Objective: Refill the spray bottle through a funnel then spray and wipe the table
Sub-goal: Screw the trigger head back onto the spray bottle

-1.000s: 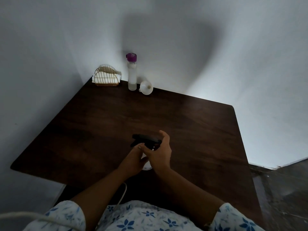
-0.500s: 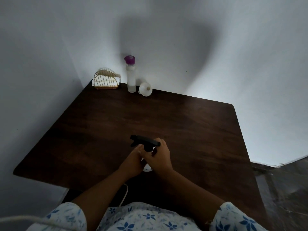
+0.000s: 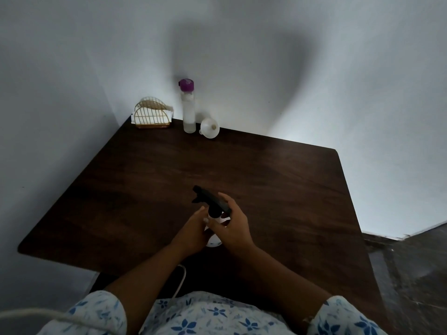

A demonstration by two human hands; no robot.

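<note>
Dark wood table (image 3: 254, 180), set in white-walled corner.
Right hand (image 3: 232, 226): fingers curled around black trigger head of spray bottle (image 3: 211, 201), near front edge of table.
Left hand (image 3: 193, 232): wrapped on white bottle body, base on tabletop.
Clear refill bottle (image 3: 189, 110), purple cap, upright at far edge.
Gold wire napkin holder (image 3: 152, 116), far left corner.
White funnel (image 3: 210, 128), on its side, just beside refill bottle.

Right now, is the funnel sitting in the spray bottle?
No, the funnel lies on the table at the far edge, away from the spray bottle.
</note>
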